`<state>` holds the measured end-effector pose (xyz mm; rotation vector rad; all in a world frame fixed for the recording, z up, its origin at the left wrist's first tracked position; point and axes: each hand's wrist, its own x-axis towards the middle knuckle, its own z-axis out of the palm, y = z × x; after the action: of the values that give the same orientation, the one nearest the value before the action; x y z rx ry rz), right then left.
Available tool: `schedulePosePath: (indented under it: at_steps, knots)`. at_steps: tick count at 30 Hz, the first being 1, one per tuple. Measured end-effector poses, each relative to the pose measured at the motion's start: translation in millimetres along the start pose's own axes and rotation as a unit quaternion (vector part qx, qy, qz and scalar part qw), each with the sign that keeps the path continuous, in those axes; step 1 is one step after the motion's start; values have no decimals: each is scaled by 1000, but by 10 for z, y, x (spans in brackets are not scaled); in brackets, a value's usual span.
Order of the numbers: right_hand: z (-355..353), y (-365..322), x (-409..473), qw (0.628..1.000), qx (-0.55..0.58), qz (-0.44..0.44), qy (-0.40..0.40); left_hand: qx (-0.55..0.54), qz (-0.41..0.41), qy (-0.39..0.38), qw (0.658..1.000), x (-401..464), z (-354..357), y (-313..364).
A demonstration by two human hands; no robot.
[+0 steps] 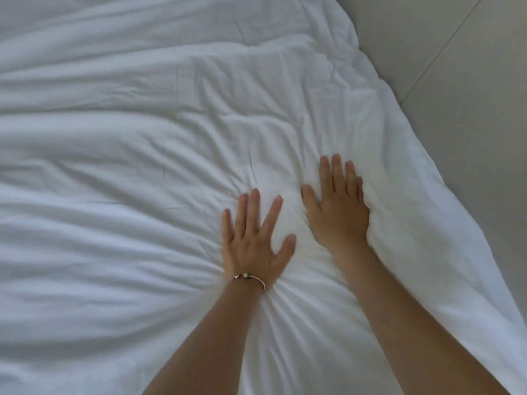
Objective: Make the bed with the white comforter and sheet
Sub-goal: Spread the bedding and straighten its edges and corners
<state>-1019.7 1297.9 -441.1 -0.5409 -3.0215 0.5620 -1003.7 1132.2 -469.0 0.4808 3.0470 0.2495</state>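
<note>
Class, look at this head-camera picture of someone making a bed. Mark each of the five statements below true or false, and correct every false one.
1. Both hands lie flat, palms down, on the white comforter. True.
2. The left hand grips a bunched fold of fabric. False: its fingers are straight and spread, pressing on the cloth.
3. A bracelet sits on the left wrist. True.
4. The right hand rests on the tiled floor. False: it presses on the comforter, near its right edge.
5. The comforter is perfectly smooth. False: wrinkles fan out around the hands.
</note>
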Motion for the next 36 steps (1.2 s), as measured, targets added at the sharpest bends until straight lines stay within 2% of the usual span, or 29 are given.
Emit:
schedulePosePath:
  at_steps: [3,6,10,13,20,23,27,29,31,32,34,35,36]
  knots:
    - [-192,135,-1102,998,-37,-24,-44,7,-3,8,1000,-13,37,-10]
    - [-165,253,-1675,999,-35,-8,-37,26,-3,-7,1000,12,65,-13]
    - [100,378,-1565,999,12,-46,-10,33,-2,-5,999,61,127,-18]
    - [256,511,-1493,996,-8,-84,19,29,5,-2,1000,83,106,3]
    - [306,546,-1509,996,20,-85,22,37,8,-5,999,53,-4,45]
    - [307,532,-1535,995,55,-84,18,51,3,7,999,21,-15,55]
    - [183,474,-1571,996,70,-49,-14,86,-22,-20,996,-58,-154,158]
    - [24,404,-1564,996,67,-24,-47,61,-51,-51,996,-175,-278,324]
    - [-217,427,-1621,996,66,-22,-61,-14,-53,-88,995,-338,-399,548]
    - [-334,514,-1680,998,34,-33,-38,-45,-30,-101,993,-430,-445,677]
    - [-538,831,-1796,995,-92,-30,33,-54,75,-114,989,-589,-529,964]
    - [-643,1024,-1831,990,-137,0,38,-41,141,-122,982,-640,-557,1128]
    - [-719,1217,-1841,987,-154,51,11,-24,197,-136,971,-665,-557,1303]
